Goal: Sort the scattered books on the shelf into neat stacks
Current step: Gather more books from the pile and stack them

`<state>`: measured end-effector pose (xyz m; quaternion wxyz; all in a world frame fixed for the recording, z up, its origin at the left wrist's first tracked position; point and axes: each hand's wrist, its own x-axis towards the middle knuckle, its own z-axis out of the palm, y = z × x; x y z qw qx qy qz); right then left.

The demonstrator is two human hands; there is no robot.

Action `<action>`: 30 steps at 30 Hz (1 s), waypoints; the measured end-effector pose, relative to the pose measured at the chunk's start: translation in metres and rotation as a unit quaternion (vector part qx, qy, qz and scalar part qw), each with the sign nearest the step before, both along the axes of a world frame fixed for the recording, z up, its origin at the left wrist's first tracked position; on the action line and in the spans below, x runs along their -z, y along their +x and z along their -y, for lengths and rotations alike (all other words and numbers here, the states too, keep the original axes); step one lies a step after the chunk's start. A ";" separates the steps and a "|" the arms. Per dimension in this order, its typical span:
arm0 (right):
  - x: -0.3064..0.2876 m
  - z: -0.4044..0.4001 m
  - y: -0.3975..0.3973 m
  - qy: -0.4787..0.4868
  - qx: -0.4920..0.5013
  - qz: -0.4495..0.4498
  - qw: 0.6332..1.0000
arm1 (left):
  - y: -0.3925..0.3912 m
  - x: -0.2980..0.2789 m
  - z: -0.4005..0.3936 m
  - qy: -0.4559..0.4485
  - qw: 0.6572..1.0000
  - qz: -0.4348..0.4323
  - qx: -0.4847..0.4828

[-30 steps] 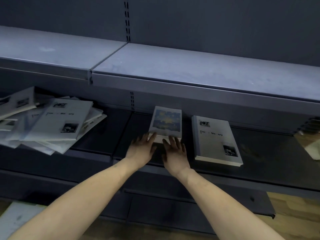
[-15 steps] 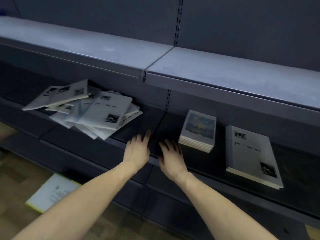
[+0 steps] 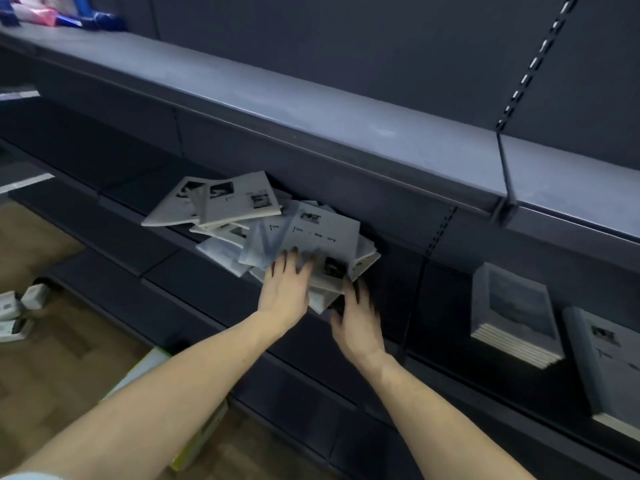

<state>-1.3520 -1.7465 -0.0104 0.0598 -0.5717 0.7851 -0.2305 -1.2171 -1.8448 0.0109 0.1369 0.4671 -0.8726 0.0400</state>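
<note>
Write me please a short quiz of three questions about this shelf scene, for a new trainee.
1. True or false: the left hand rests on the scattered pile of books.
2. Which lies nearer to the pile: A) the neat stack with the picture cover, B) the white book at the right edge?
3. Fill in: the right hand is open, holding ____.

Key: 1 true; 2 A; 3 nothing.
</note>
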 end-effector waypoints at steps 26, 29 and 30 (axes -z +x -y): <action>-0.022 0.054 -0.019 0.084 0.061 -0.225 0.969 | 0.025 0.004 0.073 0.121 0.992 -0.015 0.027; -0.028 0.046 -0.031 0.089 0.049 -0.243 0.965 | 0.020 0.000 0.067 0.091 0.995 0.000 0.030; -0.028 0.043 -0.034 0.094 0.046 -0.247 0.963 | 0.017 -0.002 0.064 0.076 0.996 0.022 0.031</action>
